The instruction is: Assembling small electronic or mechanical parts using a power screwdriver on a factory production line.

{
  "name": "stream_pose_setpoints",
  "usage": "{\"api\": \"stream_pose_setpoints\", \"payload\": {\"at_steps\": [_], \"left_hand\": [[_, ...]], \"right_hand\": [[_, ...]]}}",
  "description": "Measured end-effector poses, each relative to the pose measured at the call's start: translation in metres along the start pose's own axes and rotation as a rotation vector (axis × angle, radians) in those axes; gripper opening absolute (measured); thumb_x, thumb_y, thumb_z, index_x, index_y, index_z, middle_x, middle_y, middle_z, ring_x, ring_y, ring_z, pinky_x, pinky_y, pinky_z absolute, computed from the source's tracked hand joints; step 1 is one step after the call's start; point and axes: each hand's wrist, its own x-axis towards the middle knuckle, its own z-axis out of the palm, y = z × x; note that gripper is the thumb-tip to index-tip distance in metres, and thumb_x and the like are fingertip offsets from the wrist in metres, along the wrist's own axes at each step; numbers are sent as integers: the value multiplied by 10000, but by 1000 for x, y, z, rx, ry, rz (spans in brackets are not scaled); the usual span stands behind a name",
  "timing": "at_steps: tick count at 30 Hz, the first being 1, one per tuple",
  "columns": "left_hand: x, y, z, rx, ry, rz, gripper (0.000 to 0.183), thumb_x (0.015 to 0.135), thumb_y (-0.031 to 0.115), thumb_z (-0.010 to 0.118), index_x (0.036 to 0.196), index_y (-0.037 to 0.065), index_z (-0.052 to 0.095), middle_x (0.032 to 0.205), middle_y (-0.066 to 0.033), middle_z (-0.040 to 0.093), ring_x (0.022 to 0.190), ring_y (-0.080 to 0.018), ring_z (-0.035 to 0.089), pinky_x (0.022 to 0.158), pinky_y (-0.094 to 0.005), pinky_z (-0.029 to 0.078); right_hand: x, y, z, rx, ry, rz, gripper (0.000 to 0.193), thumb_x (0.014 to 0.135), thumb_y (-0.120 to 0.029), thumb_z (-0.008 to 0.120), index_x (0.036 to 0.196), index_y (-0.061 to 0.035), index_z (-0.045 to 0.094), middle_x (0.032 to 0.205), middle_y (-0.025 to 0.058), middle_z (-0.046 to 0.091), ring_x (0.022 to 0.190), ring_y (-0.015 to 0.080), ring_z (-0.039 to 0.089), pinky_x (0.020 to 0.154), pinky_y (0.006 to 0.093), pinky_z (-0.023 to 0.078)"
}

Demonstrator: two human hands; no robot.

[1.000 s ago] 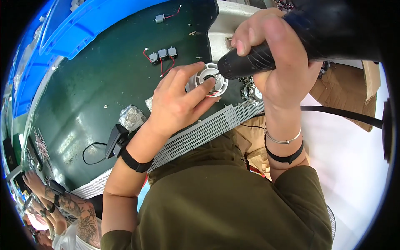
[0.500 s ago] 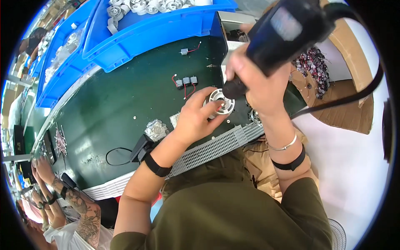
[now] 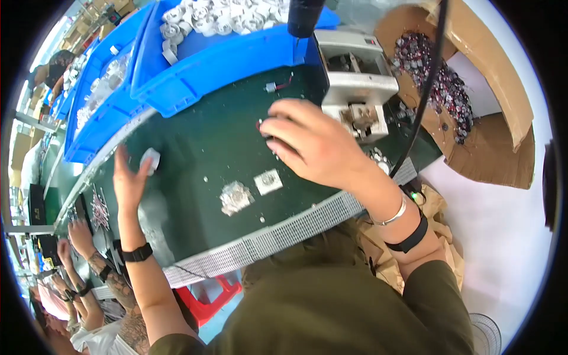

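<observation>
My left hand (image 3: 129,180) is stretched out at the left of the green table, fingers spread. Just off its thumb is a blurred white plastic part (image 3: 152,160); no grip on it shows. My right hand (image 3: 313,145) reaches over the small motors with bent fingers apart. A dark bit with red wire (image 3: 259,124) peeks out at its fingertips; the motors and my thumb are hidden below, so a grip cannot be made out. Beyond that hand lies a single small grey motor (image 3: 271,87) with wires. A black electric screwdriver (image 3: 304,19) hangs above the table's far side, out of my hands.
Blue bins (image 3: 177,89) of white parts stand at the far left. A grey-white metal box (image 3: 355,83) is at the right, beside a carton (image 3: 491,148) heaped with wired motors. A clear bag (image 3: 235,198) and a white square (image 3: 268,181) lie in front. Co-workers' arms (image 3: 112,278) are at left.
My right hand has let go of the screwdriver, which now hangs higher up, and moved left over the motors. My left hand has swung far left, with the white part now beside it.
</observation>
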Motion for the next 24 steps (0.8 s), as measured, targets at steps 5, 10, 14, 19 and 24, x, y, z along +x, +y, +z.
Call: {"api": "stream_pose_setpoints", "payload": {"at_steps": [5, 10, 14, 19, 24], "left_hand": [[58, 52, -27, -140, 124, 84, 488, 858, 133, 661, 1292, 8, 478, 1196, -159, 593, 1026, -243, 615, 873, -351, 483], [140, 122, -21, -40, -101, 267, 352, 821, 142, 673, 1149, 33, 607, 1056, -154, 654, 960, -251, 639, 841, -350, 486], [224, 95, 26, 123, -279, 383, 403, 774, 172, 696, 1152, 64, 605, 1068, -160, 643, 978, -307, 625, 849, -396, 487], [282, 72, 94, 639, -617, 471, 477, 706, 162, 725, 1160, 113, 587, 1034, -138, 634, 1027, -320, 599, 864, -423, 481], [296, 55, 120, 858, -756, 563, 367, 707, 204, 743, 1050, 127, 638, 1066, -112, 651, 1008, -300, 619, 853, -417, 496]], "right_hand": [[-2, 30, 31, -472, -674, 416, 294, 746, -31, 572, 1039, -58, 567, 932, 124, 571, 850, 288, 635, 694, 376, 543], [0, 48, 48, -483, -628, 311, 195, 750, -36, 571, 945, -41, 572, 873, 120, 587, 799, 287, 648, 635, 386, 547], [0, 60, 56, -401, -741, 383, 158, 749, -9, 561, 906, -12, 568, 881, 147, 580, 759, 315, 652, 629, 395, 545], [6, 44, 49, -244, -500, 361, 223, 758, 13, 549, 980, -3, 567, 882, 145, 539, 773, 305, 631, 658, 365, 543], [16, 39, 37, 311, -254, 438, 313, 786, 44, 613, 1088, -24, 575, 988, 120, 521, 823, 225, 607, 736, 296, 532]]}}
